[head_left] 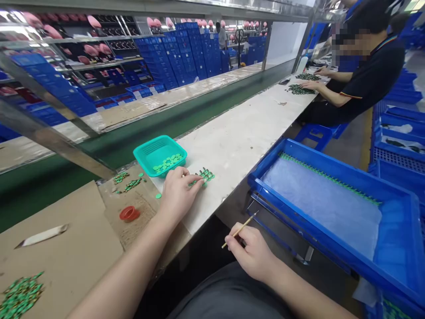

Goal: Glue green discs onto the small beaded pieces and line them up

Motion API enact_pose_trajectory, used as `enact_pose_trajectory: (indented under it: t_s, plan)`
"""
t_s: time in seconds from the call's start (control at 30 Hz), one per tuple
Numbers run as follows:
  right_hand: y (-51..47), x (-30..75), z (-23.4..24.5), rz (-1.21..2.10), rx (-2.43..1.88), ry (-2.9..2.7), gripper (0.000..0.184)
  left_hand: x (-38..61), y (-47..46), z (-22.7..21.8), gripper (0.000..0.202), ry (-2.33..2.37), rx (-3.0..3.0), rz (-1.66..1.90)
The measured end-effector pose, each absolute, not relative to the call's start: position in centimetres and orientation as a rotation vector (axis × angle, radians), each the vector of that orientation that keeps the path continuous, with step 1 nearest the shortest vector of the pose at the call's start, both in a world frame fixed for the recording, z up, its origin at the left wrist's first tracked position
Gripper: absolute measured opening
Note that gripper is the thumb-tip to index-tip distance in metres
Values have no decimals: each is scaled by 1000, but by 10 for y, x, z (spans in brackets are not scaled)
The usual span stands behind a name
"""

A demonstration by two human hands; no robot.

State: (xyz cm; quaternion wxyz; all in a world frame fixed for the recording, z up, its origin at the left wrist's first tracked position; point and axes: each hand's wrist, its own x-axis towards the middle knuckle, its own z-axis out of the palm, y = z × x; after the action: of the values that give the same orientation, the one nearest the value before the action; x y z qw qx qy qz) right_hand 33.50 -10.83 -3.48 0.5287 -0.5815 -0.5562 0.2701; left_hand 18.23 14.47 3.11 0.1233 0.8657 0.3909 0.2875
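**Right hand pinches a thin stick; left hand lies on green pieces**

Closest in, over the lap, the right hand is closed on the thin stick. Thumb and fingers pinch its lower end, and its tip points up toward the blue tray just beyond and to the right. The left hand rests palm down on the pale surface, fingers together and stretched out, their tips touching the small cluster of green pieces. Just beyond that hand stands a teal basket holding green discs. To its left, on cardboard, lies a red ring. Far along the surface, a co-worker's hand lies by another green heap.
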Motion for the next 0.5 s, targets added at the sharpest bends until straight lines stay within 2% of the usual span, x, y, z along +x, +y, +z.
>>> enact_pose_trajectory:
  t_s: [0.33, 0.5]
  plan:
    - [-101, 342, -32, 677, -1388, -1348, 27, 191, 144, 26, 24, 1179, 2594, 805]
    - [-102, 351, -17, 696, -1348, -1350, 26, 141, 154, 66, 50, 1452, 2486, 683]
